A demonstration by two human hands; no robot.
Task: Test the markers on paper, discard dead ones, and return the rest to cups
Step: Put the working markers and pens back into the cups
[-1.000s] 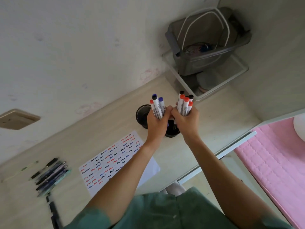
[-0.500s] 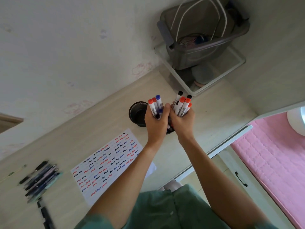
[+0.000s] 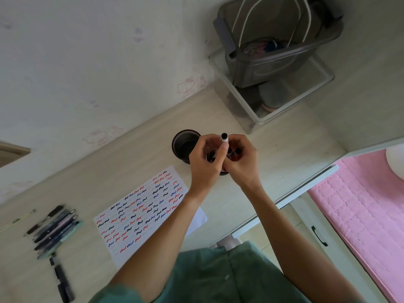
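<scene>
- A black-capped marker (image 3: 224, 138) stands nearly upright, cap up, long axis vertical, over the nearer mesh cup (image 3: 223, 172).
- The left hand (image 3: 205, 162) pinches its barrel, thumb curled against it.
- The right hand (image 3: 241, 162), fingers curled, grips other markers (image 3: 235, 152) standing in that cup, which both hands mostly hide.
- A second, open mesh cup (image 3: 184, 145) touches the left of it.
- The scribbled test paper (image 3: 140, 211) lies nearer the person, left of the cups; a pen pile (image 3: 54, 230) lies well left of the paper.

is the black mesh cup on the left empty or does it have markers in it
Empty as far as shows: the mesh cup has a dark open mouth with no markers standing in it.
</scene>
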